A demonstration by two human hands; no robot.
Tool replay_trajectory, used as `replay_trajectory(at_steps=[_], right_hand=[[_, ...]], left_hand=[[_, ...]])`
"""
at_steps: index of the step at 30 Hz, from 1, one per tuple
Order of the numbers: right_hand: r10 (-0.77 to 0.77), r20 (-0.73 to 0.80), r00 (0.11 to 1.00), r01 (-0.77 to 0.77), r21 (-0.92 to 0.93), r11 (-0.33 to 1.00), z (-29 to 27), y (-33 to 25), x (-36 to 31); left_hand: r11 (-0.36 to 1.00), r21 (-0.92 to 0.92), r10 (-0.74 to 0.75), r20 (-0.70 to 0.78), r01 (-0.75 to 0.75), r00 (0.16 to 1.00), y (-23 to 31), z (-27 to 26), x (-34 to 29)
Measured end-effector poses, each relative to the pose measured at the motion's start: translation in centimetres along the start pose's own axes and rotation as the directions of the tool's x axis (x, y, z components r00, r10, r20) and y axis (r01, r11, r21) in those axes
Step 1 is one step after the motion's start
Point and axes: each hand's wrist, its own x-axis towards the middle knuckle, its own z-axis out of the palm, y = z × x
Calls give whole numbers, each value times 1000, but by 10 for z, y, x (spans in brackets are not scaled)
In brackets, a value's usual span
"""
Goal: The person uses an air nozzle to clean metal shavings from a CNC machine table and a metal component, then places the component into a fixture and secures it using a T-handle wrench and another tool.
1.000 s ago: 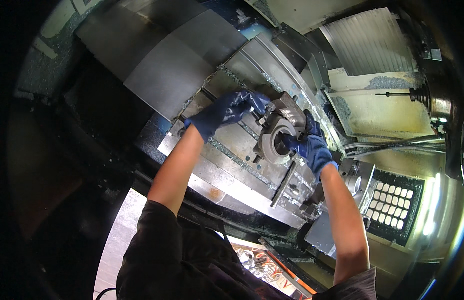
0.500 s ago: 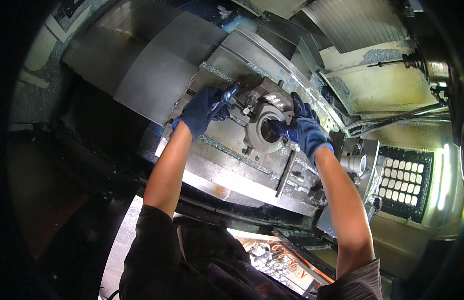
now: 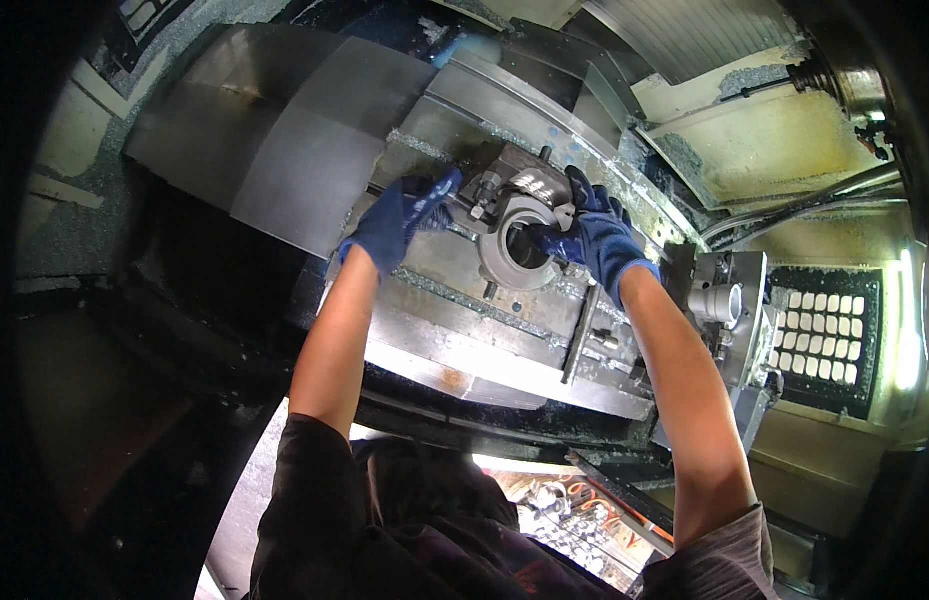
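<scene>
A grey ring-shaped metal part (image 3: 497, 262) with a wide round bore lies on the slotted machine table (image 3: 445, 268), against a dark metal fixture block (image 3: 523, 172). My right hand (image 3: 597, 236), in a dark blue coated glove, grips the right side of the ring. Its thumb reaches into the bore while the fingers lie over the outer side. To the left, my left hand (image 3: 397, 222) wears a matching glove and is curled, close to a clamping bolt with a nut (image 3: 488, 188) beside the block. Whatever its fingers hold, if anything, is hidden.
A long metal bar (image 3: 582, 335) lies across the table right of the ring. Farther right stands a fixture with a round metal cylinder (image 3: 720, 303). Sheet-metal covers (image 3: 325, 140) flank the table at left. Hoses (image 3: 815, 205) and a spindle-like unit (image 3: 853, 85) are at upper right. Metal chips line the slots.
The view has shifted slightly, moving the ring and fixture a little up and left in the picture. Both hands keep nearly the same places, the right one still on the ring.
</scene>
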Motion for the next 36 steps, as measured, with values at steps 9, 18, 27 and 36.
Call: replay_trajectory(at_steps=[9, 18, 27, 36], right_hand=[[-22, -35, 999, 22, 6, 1000, 4, 3, 2], [1, -18, 1000, -1, -23, 1000, 1, -1, 2], [67, 24, 997, -68, 45, 997, -9, -8, -4], [32, 113, 993, -33, 6, 999, -15, -12, -5]], left_hand=[[814, 159, 504, 286, -559, 815, -1, -8, 3], [946, -313, -51, 113, 84, 992, -12, -7, 9], [859, 237, 408, 217, -453, 887, -9, 6, 5], [-154, 966, -334, 149, -210, 931, 67, 35, 36]])
